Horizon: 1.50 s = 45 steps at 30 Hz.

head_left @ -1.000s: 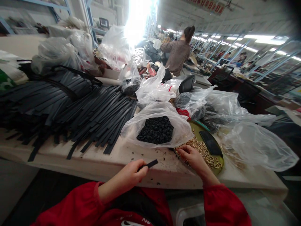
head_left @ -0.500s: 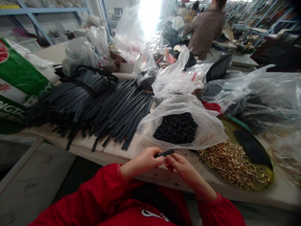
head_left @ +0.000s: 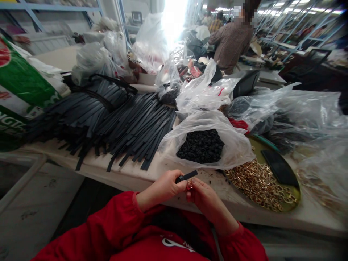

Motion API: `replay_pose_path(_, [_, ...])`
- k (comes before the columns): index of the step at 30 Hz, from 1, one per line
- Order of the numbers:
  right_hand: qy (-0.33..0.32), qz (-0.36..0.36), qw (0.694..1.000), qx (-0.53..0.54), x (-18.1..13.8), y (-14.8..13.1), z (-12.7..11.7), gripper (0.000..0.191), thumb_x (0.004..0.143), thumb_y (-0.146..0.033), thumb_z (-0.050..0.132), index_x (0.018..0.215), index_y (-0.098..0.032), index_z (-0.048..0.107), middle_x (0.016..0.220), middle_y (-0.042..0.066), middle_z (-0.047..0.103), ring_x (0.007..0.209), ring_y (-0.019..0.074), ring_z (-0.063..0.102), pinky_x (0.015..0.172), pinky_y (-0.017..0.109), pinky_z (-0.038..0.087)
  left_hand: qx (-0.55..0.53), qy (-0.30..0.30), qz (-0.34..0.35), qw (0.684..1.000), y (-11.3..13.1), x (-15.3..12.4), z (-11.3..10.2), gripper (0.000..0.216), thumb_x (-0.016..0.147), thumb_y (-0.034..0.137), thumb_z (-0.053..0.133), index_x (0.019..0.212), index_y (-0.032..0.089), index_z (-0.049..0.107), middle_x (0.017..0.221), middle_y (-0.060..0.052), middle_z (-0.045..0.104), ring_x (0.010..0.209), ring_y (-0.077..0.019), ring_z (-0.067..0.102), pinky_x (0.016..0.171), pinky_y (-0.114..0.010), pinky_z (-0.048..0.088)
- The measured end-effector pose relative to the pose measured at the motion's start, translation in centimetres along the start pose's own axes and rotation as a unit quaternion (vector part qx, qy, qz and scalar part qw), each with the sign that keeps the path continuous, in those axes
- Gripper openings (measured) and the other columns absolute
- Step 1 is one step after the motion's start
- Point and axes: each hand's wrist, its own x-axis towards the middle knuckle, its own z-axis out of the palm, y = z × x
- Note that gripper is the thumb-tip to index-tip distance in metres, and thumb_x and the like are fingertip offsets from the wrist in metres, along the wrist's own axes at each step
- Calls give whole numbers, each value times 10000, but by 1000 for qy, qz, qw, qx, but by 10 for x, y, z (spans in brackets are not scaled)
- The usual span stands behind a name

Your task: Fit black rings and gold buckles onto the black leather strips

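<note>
My left hand point(head_left: 169, 184) is closed on a short black strap point(head_left: 190, 175), whose free end points up and to the right. Close beside it, my right hand point(head_left: 201, 194) pinches a small gold buckle point(head_left: 189, 185) between thumb and finger, near the left thumb. Whether the buckle touches the strap I cannot tell. Just beyond the hands, an open plastic bag point(head_left: 239, 154) holds many small black loops point(head_left: 201, 146). To the right, a round yellowish tray point(head_left: 295, 194) carries a heap of gold buckles point(head_left: 255, 183) and a flat black piece point(head_left: 280, 170).
Piles of black straps point(head_left: 136, 127) lie across the table point(head_left: 116, 177) on the left, some overhanging its front edge. A green and white sack point(head_left: 29, 79) stands at far left. Filled plastic bags point(head_left: 261, 108) crowd the back and right. Farther off stands a person point(head_left: 231, 41).
The view has shifted slightly. My right hand has drawn back a little from the strap's free end, and the gold buckle shows more clearly between its fingers.
</note>
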Motion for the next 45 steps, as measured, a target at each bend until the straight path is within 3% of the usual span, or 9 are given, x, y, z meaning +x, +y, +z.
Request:
replay_pose_path(5, [23,-81,985,-151,-8,6,3,252,708,-411,638,681,-164,590,624,-19,549,551,90,476,553,226,381,15,-19,-1,1000,1,-10,-3,249,744,343,462,737,129,588,629,24,540,575,-110,442,506,-209,311])
replay_pose_path(11, [135,-297,852,-409,-15,18,3,173,747,-350,601,675,-194,577,692,15,609,666,151,532,632,265,396,45,-15,0,999,1,-16,-3,222,721,325,464,684,128,560,593,32,501,550,-107,424,474,-207,267])
replay_pose_path(16, [103,-254,905,-326,-14,21,2,244,696,-385,644,620,-189,522,576,-30,543,550,116,490,541,235,392,-18,-15,-25,999,2,-21,-2,198,709,302,457,687,131,554,584,44,463,534,-92,391,465,-198,268])
replay_pose_path(24, [177,-225,945,-156,-6,35,11,281,717,-424,621,653,-181,494,573,-41,535,540,109,502,549,242,415,-129,12,-17,991,-11,-22,16,194,701,307,484,740,129,551,600,33,501,537,-95,441,491,-191,334])
replay_pose_path(29, [143,-308,893,-295,-11,32,6,187,735,-340,619,660,-185,545,820,28,616,774,159,569,701,280,441,-71,45,-15,996,-11,-21,11,201,706,312,478,719,127,556,615,36,475,580,-101,419,517,-198,320])
replay_pose_path(32, [83,-326,858,-388,-14,24,-3,90,726,-278,634,730,-200,590,849,35,625,800,169,576,716,284,445,-41,-20,-48,998,-8,-22,4,202,692,311,487,710,125,561,580,45,447,545,-94,388,483,-200,282])
replay_pose_path(34, [60,-304,864,-396,-14,20,-8,111,715,-261,647,802,-213,599,776,10,622,720,150,579,663,264,455,-51,-74,-64,994,-7,-22,2,220,696,330,490,714,123,563,559,51,432,519,-88,375,469,-200,270])
replay_pose_path(40, [49,-209,945,-248,-8,15,-7,171,680,-293,685,806,-195,625,651,-26,604,583,104,551,559,217,451,-88,-103,-26,990,-11,-19,-4,262,786,383,417,763,143,520,590,52,439,515,-80,386,469,-188,289])
replay_pose_path(45, [126,-133,982,37,-5,10,2,244,593,-264,760,790,-217,624,672,-64,611,535,47,560,543,158,484,7,-50,23,998,-12,-21,-9,236,836,314,368,714,163,500,602,46,470,552,-88,435,507,-192,307])
